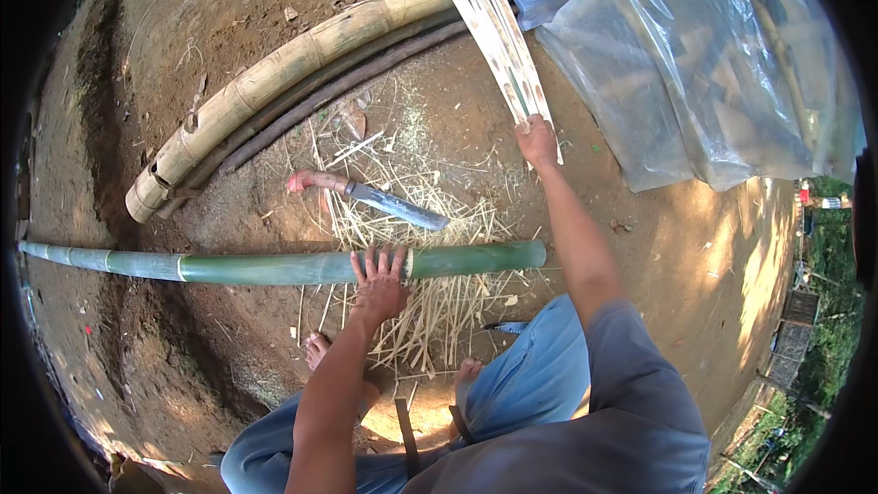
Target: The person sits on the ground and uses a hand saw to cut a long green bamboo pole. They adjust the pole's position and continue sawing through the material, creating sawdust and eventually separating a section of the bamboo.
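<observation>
Down on the bare dirt ground [640, 256], the left hand [378, 282] lies flat with fingers spread on a long green bamboo pole [274, 267], grasping nothing. Meanwhile the right hand [537, 142] clenches a bundle of pale split bamboo strips [501, 41]; a curved steel machete with a reddish handle [370, 196] rests on straw shavings [430, 311] just beyond the pole.

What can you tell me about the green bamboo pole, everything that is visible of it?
The green bamboo pole is a long, round, fresh-looking stem with smooth skin and pale rings at its nodes. It lies flat on the bare earth, running from the far left to a cleanly cut end on the right, and it looks whole, not split. Its right part rests on a heap of pale bamboo shavings. The left hand presses on it from above, fingers spread. A knife lies just beyond it, not touching.
</observation>
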`<state>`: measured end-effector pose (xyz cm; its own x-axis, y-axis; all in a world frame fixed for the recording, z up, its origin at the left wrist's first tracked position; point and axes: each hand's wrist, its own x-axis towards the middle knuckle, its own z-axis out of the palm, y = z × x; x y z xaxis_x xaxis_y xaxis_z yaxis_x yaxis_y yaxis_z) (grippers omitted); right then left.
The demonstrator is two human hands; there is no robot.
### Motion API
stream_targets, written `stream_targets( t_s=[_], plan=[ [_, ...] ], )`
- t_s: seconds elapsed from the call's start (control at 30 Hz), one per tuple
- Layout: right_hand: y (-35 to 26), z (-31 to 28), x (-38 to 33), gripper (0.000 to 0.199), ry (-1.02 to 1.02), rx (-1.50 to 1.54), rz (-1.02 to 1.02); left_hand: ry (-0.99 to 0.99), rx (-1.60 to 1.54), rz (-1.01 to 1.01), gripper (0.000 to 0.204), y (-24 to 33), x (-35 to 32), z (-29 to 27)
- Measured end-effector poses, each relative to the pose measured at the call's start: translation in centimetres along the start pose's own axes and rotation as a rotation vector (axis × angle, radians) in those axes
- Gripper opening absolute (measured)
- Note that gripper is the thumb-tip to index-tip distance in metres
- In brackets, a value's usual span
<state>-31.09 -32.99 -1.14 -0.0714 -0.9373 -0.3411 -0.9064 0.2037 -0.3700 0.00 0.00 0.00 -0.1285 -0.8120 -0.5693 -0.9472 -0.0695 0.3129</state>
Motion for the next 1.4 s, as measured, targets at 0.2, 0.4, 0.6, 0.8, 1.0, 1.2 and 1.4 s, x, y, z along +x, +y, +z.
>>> stream_targets(
  t_s=[0.2, 0.4, 0.6, 0.8, 1.0, 1.2, 1.4],
  plan=[
    [-1.5, 1.3, 0.5, 0.04, 0.247, -0.304, -0.104, 0.039, -0.056, 0.078, 0.106, -1.5, -0.4, 0.0],
    [4.8, 0.0, 0.6, 0.026, 0.108, 0.208, -0.254, -0.035, -0.06, 0.053, 0.109, -0.8, -0.3, -1.4],
    [-5.6, -6.7, -11.3, 0.024, -0.102, 0.774, 0.181, 0.077, -0.085, 0.103, 0.125, -2.5, 2.3, 1.9],
    [-5.3, -4.5, -21.3, 0.045, -0.051, 0.713, -0.097, -0.156, 0.018, 0.129, 0.119, -2.6, 1.7, -2.9],
    [-6.3, -5.3, -23.4, 0.039, -0.106, 0.42, -0.292, -0.195, 0.041, 0.174, 0.073, -6.6, 6.4, -13.2],
    [-4.3, -5.6, -24.6, 0.038, -0.257, 0.202, -0.45, 0.687, 0.373, 0.7, 0.055, 4.4, -0.7, -20.0],
    [-3.3, -6.3, -25.9, 0.039, -0.51, 0.265, -0.594, 0.15, 0.115, 0.723, 0.048, 0.5, -0.4, -17.0]
  ],
)
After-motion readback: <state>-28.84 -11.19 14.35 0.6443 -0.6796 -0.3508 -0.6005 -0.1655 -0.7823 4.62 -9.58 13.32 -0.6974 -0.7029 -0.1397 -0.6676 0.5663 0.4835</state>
